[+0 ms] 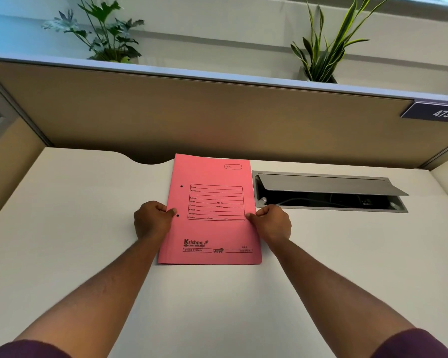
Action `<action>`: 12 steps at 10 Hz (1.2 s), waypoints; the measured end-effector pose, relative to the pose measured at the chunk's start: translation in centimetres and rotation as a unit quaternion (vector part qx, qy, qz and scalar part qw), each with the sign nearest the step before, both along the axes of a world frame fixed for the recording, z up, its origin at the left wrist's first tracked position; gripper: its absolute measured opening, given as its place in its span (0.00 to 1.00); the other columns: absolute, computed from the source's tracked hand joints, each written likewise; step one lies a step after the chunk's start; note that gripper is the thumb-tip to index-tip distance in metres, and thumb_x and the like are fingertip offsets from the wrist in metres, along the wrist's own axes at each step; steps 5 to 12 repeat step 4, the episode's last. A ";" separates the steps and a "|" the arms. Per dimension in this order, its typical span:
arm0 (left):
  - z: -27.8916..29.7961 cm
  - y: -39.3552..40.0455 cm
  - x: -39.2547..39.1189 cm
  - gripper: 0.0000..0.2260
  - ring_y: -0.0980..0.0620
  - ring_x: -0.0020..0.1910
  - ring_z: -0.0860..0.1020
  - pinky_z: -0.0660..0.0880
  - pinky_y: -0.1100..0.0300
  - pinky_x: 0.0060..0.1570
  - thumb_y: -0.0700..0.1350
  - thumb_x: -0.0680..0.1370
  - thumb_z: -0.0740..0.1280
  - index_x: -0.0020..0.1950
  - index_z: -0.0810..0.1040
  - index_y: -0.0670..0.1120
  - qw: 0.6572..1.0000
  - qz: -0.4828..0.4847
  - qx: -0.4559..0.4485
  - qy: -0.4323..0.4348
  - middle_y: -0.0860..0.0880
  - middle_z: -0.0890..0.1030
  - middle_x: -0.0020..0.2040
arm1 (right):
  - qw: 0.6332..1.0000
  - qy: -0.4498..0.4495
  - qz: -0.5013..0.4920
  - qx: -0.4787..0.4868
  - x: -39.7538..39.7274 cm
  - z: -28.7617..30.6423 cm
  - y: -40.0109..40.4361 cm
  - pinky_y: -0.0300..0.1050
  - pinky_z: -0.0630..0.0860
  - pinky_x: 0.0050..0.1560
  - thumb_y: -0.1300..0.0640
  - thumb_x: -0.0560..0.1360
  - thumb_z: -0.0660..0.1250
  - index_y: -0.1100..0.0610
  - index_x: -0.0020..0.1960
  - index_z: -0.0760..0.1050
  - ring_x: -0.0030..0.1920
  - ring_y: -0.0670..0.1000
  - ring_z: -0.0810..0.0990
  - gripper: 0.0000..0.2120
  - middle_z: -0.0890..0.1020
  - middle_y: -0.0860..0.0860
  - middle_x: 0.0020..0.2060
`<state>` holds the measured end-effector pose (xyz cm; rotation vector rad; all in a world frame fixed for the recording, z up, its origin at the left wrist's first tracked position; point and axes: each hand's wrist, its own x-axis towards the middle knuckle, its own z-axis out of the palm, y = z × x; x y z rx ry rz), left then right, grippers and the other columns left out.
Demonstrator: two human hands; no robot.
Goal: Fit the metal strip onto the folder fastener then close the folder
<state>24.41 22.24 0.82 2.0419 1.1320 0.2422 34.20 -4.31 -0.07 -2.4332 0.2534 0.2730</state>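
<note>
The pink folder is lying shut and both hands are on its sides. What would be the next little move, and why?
Probably lift the front cover open with the right hand while the left hand steadies the spine edge. The pink folder lies closed on the desk, and no metal strip or fastener shows, so they are likely inside.

A white desk [75, 228] carries a closed pink folder [212, 228] at frame centre, beside an open cable hatch [329, 192].
</note>
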 end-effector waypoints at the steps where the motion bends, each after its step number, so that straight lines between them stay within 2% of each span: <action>1: -0.2 -0.3 -0.1 0.10 0.47 0.40 0.77 0.72 0.57 0.43 0.48 0.70 0.79 0.42 0.83 0.42 1.000 0.002 0.016 -0.006 0.43 0.85 0.44 | 1.000 -0.002 0.000 -0.004 0.0 0.0 -0.1 0.48 0.78 0.46 0.39 0.67 0.77 0.51 0.40 0.77 0.44 0.54 0.83 0.17 0.85 0.46 0.39; 3: 0.0 -1.0 -0.4 0.10 0.47 0.40 0.76 0.71 0.57 0.44 0.47 0.74 0.75 0.45 0.83 0.41 1.000 0.001 0.014 -0.010 0.43 0.85 0.45 | 1.000 0.002 0.010 0.003 0.0 0.1 -0.5 0.48 0.78 0.51 0.41 0.68 0.78 0.51 0.45 0.79 0.49 0.54 0.83 0.16 0.86 0.48 0.44; 4: 0.2 -1.3 -0.6 0.12 0.41 0.46 0.81 0.74 0.54 0.45 0.48 0.76 0.72 0.47 0.82 0.38 1.000 -0.029 0.009 -0.002 0.40 0.85 0.47 | 0.999 0.006 0.025 0.021 -0.2 0.4 -0.7 0.47 0.76 0.54 0.44 0.68 0.79 0.52 0.54 0.79 0.53 0.53 0.82 0.20 0.84 0.48 0.47; 12: 0.2 -1.3 -0.6 0.12 0.41 0.46 0.81 0.74 0.54 0.45 0.48 0.76 0.72 0.47 0.82 0.38 1.000 -0.029 0.009 -0.002 0.40 0.85 0.47 | 0.999 0.006 0.025 0.021 -0.2 0.4 -0.7 0.47 0.76 0.54 0.44 0.68 0.79 0.52 0.54 0.79 0.53 0.53 0.82 0.20 0.84 0.48 0.47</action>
